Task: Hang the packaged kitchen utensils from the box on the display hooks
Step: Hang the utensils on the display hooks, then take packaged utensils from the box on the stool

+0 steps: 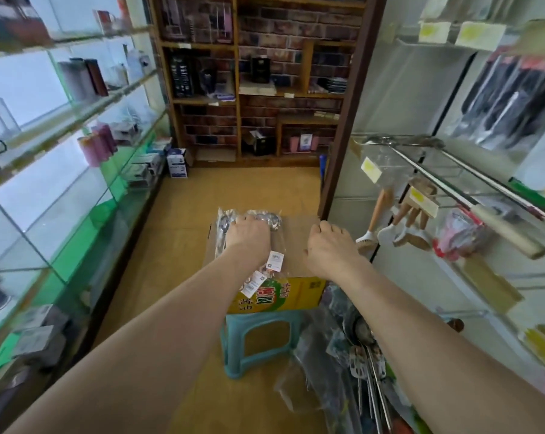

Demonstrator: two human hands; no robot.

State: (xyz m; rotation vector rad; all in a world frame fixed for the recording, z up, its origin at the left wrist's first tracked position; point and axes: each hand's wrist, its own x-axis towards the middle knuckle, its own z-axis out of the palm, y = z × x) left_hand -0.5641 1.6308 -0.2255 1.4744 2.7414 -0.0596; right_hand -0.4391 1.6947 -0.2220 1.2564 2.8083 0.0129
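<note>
Atop the closed brown-topped, yellow-and-green printed cardboard box point(296, 236), which stood on a small teal plastic stool point(258, 339) in the shop aisle, lay the bundle of steel spoons or ladles in clear plastic sleeves point(222, 228), bowls away from the person, white paper tags toward them. Left hand point(249, 234) lay palm down on the bundle near the bowl end, fingers bent over it; could not tell whether they gripped or only pressed, thumb side hidden. Right hand point(330, 242) sat knuckles-up on the bare box top just beside the bundle, fingers curled, nothing seen in them; could not tell if they caught the far edge. Wire display hooks point(421, 164) stood to the right, some bare, others carrying wooden-handled utensils point(406, 214). More sleeved metal utensils point(365, 355) lay heaped on the floor right of the stool. Handling judgement: steel inside should be stiff and moderately heavy at the bowl end; sleeve film thin, glossy, likely slippery, so packs may slide over each other if lifted as a stack. Not fragile. Best hold probably one pack at a time, pinched at the tagged handle end where a hang hole is likely (hole not visible), bowl weight hanging below
</note>
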